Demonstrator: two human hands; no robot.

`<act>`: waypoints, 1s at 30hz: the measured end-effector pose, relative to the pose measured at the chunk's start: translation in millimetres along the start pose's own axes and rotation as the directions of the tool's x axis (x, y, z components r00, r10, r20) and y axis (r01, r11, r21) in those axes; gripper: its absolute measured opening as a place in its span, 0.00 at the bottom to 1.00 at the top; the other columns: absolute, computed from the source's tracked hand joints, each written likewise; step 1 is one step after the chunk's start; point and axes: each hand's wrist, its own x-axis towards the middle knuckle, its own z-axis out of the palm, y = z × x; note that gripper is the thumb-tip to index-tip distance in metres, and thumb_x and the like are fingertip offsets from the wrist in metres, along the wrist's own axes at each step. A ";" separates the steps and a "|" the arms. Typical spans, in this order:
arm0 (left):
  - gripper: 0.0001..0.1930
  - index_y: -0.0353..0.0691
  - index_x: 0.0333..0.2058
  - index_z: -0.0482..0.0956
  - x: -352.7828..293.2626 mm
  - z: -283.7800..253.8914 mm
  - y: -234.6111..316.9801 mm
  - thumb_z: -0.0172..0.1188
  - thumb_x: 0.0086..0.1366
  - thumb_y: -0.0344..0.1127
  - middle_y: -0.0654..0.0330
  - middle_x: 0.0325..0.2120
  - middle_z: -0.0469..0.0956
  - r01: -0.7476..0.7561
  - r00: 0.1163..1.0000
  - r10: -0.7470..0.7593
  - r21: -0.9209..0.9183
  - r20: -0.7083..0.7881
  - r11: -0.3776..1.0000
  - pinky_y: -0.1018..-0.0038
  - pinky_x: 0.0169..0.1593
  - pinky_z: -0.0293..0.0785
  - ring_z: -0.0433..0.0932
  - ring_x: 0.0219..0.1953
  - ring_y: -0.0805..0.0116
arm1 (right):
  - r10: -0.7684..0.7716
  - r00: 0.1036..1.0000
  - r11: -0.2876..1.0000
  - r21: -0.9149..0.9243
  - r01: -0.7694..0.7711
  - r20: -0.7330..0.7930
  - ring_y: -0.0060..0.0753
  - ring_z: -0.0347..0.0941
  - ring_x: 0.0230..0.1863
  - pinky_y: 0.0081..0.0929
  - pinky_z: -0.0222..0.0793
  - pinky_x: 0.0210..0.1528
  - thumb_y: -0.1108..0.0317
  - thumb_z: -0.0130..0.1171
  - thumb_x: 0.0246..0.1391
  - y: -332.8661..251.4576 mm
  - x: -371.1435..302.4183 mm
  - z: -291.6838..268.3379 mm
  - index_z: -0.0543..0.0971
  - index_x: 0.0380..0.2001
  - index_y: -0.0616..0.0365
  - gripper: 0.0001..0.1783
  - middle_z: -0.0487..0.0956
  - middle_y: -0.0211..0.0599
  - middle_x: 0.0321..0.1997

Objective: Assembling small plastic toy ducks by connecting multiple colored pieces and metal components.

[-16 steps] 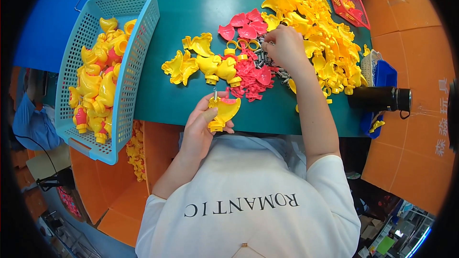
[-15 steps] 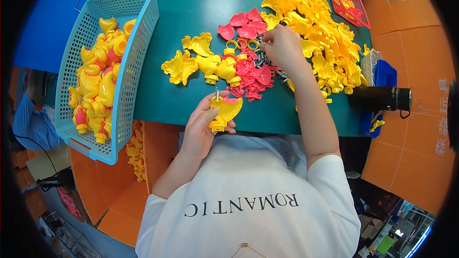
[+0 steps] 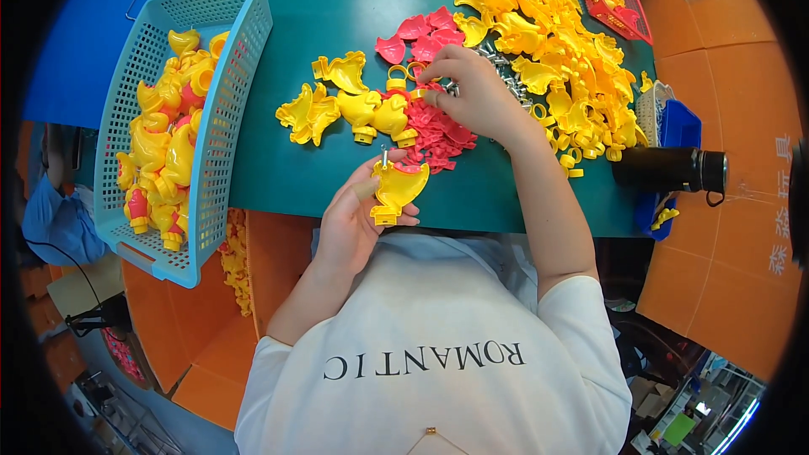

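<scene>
My left hand (image 3: 352,212) holds a yellow plastic toy shell half (image 3: 398,192) between thumb and fingers, its hollow side up. A red piece (image 3: 409,169) shows along the shell's upper edge, and a thin metal pin or spring (image 3: 385,156) stands up at its left. My right hand (image 3: 474,91) hovers, fingers bent and apart, over small yellow rings (image 3: 397,78) and a heap of red plastic pieces (image 3: 438,136). Its fingertips are next to a yellow band; whatever lies under the palm is hidden. Left of the rings are joined yellow toy bodies (image 3: 361,111).
A large heap of yellow shells (image 3: 560,50) covers the table's right side, beside small metal parts (image 3: 508,76). A blue basket (image 3: 221,160) of assembled yellow toys stands at left. Red cups (image 3: 421,29) lie at the back. A black bottle (image 3: 670,171) lies near the right edge.
My right hand has moved left and slightly nearer, from the metal parts to the yellow rings. My left hand keeps the shell half in nearly the same place.
</scene>
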 end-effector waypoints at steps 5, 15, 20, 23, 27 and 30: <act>0.22 0.36 0.57 0.62 -1.9 -4.0 -5.3 0.42 0.68 0.40 0.53 0.41 0.74 -0.037 0.998 0.037 0.003 -0.047 0.999 0.69 0.39 0.78 0.78 0.33 0.65 | 0.201 0.975 0.979 -0.012 -0.203 -0.094 0.41 0.73 0.40 0.33 0.70 0.41 0.68 0.64 0.45 -1.4 2.4 3.0 0.81 0.33 0.59 0.10 0.76 0.40 0.35; 0.23 0.37 0.58 0.61 -5.7 4.2 -6.7 0.40 0.70 0.43 0.51 0.46 0.73 -0.141 0.989 0.137 -0.072 -0.058 0.987 0.66 0.44 0.76 0.78 0.39 0.61 | -0.016 0.988 0.945 -0.324 -0.035 -0.153 0.45 0.70 0.43 0.37 0.69 0.45 0.68 0.65 0.43 20.1 27.6 13.4 0.82 0.30 0.57 0.08 0.76 0.37 0.38; 0.25 0.36 0.61 0.59 -2.1 18.5 -0.6 0.39 0.70 0.45 0.49 0.52 0.70 -0.116 0.993 0.118 -0.146 0.008 0.982 0.63 0.52 0.73 0.77 0.46 0.55 | -0.040 0.933 0.999 -0.047 0.024 -0.359 0.35 0.73 0.40 0.29 0.69 0.42 0.70 0.62 0.49 6.0 13.4 -1.3 0.81 0.30 0.58 0.05 0.77 0.35 0.39; 0.25 0.36 0.61 0.58 -1.4 22.8 -1.6 0.40 0.71 0.44 0.49 0.53 0.69 -0.117 0.993 0.120 -0.171 0.013 0.978 0.63 0.55 0.71 0.75 0.49 0.54 | 0.392 0.889 0.761 0.626 -0.169 -0.236 0.22 0.73 0.35 0.20 0.69 0.38 0.71 0.58 0.55 -32.3 -24.8 -15.3 0.78 0.33 0.66 0.07 0.78 0.34 0.39; 0.25 0.35 0.62 0.56 5.5 29.4 -9.9 0.43 0.69 0.39 0.48 0.54 0.68 -0.149 0.985 0.156 -0.088 0.079 0.985 0.63 0.56 0.70 0.74 0.51 0.54 | 0.474 0.876 0.415 0.853 -0.317 0.095 0.18 0.72 0.33 0.18 0.69 0.36 0.75 0.61 0.50 -64.7 -85.0 -39.3 0.76 0.33 0.68 0.08 0.77 0.37 0.37; 0.27 0.35 0.63 0.54 11.4 45.8 -16.1 0.45 0.68 0.37 0.48 0.54 0.68 -0.155 0.986 0.152 0.040 0.069 0.987 0.63 0.57 0.69 0.74 0.52 0.55 | 0.370 0.890 0.282 0.880 -0.381 0.267 0.19 0.71 0.33 0.18 0.69 0.34 0.77 0.64 0.46 -56.8 -111.1 -51.2 0.77 0.33 0.66 0.10 0.76 0.38 0.35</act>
